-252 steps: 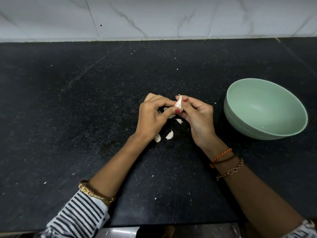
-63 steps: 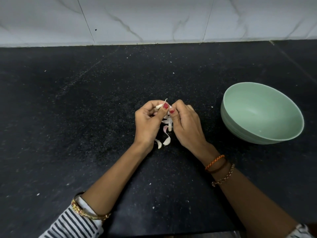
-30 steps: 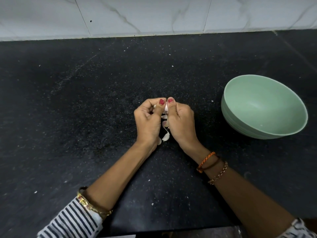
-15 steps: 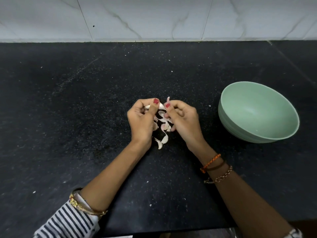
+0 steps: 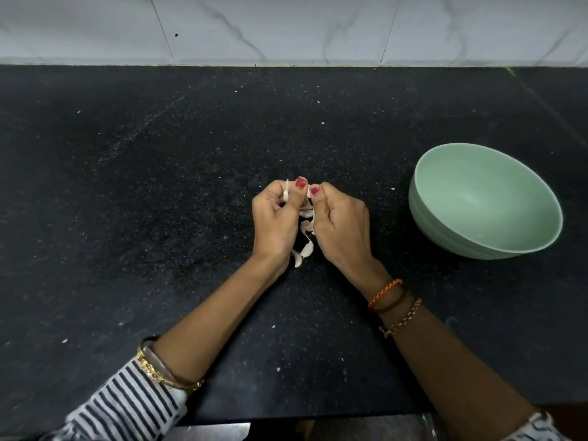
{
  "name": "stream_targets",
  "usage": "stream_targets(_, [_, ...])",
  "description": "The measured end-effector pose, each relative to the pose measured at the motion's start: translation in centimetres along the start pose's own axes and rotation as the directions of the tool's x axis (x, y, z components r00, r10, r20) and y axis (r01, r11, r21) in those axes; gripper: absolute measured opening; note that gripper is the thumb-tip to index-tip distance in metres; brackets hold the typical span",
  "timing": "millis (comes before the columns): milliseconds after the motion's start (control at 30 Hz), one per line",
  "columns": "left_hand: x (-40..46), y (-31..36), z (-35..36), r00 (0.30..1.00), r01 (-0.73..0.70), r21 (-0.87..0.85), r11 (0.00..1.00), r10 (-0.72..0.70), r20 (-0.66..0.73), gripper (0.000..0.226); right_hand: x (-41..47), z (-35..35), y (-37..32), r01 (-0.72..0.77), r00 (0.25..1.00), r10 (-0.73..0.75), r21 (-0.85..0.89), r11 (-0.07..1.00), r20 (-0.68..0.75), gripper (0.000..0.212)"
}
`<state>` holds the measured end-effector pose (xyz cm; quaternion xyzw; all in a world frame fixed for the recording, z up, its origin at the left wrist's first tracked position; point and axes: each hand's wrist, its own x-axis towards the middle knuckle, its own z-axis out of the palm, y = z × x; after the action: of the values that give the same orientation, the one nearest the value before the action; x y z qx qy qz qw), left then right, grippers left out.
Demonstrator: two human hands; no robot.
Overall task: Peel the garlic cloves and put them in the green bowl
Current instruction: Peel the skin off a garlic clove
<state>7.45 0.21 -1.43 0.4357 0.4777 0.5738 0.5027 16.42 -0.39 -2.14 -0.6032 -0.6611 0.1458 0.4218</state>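
Left hand [image 5: 276, 222] curled tight near the middle of the counter [image 5: 159, 192], thumb and fingers pinching a garlic clove [image 5: 286, 195] with a thin white tip poking up past the knuckles. Right hand [image 5: 340, 225] curled just beside it, thumbs nearly touching, thumb and forefinger nipping a scrap of pale skin [image 5: 308, 193]; how much of it is in there, cannot tell. Below and between the two hands, a small heap of white and pinkish peels [image 5: 306, 246] lying on the dark stone. Off to the right, well apart from the hands and toward the counter's right edge, a green bowl [image 5: 445, 227], upright, nothing showing inside. Tiny white flecks scattered over the black surface. Along the far edge, a white tiled wall [image 5: 286, 27]. Striped sleeve [image 5: 127, 405] and bangles [image 5: 159, 370] at the near edge on the left, bracelets [image 5: 393, 302] on the right wrist.
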Motion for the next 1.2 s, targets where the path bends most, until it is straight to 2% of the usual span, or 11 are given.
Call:
stream_targets(167, [-0.8,0.1,0.6,0.999,0.035,0.012,0.999,-0.035,0.007,0.018,0.9,-0.1,-0.5,-0.201,0.979,0.204,0.217,0.955,0.010,0.045])
stream_targets(300, [0.0,0.4,0.0,1.000,0.012,0.053,0.999,-0.011,-0.009,0.023,1.5,-0.2,0.4,-0.232,0.970,0.244,0.300,0.925,-0.001,0.049])
stream_targets(400, [1.1,0.5,-0.8,0.997,-0.007,0.089,0.996,0.014,-0.081,0.031,1.1,-0.6,1.1,-0.225,0.971,0.240,0.316,0.921,-0.008,0.043])
stream_targets(567, [1.0,0.5,-0.9,0.999,-0.006,0.140,0.990,0.012,-0.047,0.030,0.4,-1.1,0.9,-0.254,0.967,0.240,0.333,0.908,0.083,0.018])
stream_targets(633, [0.9,0.5,-0.9,0.997,-0.007,0.098,0.995,0.015,-0.075,0.029,0.1,-1.2,0.9,-0.255,0.967,0.241,0.319,0.913,0.081,0.011])
stream_targets(733, [1.6,1.0,-1.4,0.990,0.025,-0.027,0.999,-0.029,-0.139,0.027,-0.3,-1.5,0.6,-0.253,0.967,0.248,0.323,0.912,0.057,0.013])
stream_targets(833, [1.7,1.6,-1.8,0.989,0.095,-0.233,0.968,-0.119,-0.089,0.025,-0.5,-1.6,0.2,-0.256,0.965,0.259,0.303,0.918,0.030,0.018])
stream_targets(900, [1.9,1.7,-2.2,0.986,0.109,-0.265,0.958,-0.138,-0.095,0.024,-0.7,-1.8,0.3,-0.254,0.963,0.269,0.297,0.920,-0.008,0.026])
stream_targets(1033, [2.2,1.5,-3.3,0.990,-0.018,-0.086,0.996,0.005,-0.142,0.022,-1.2,-1.8,0.2,-0.205,0.970,0.230,0.252,0.946,-0.072,0.024])
stream_targets(1100, [2.3,1.1,-3.8,0.987,-0.078,0.041,0.996,0.083,-0.138,0.022,-1.3,-1.5,0.0,-0.130,0.986,0.145,0.161,0.978,-0.086,0.017])
stream_targets(1200, [2.6,0.6,-4.2,0.985,-0.084,0.144,0.986,0.104,-0.136,0.023,-1.5,-0.9,-0.2,0.020,0.995,-0.020,-0.002,1.000,-0.097,0.010])
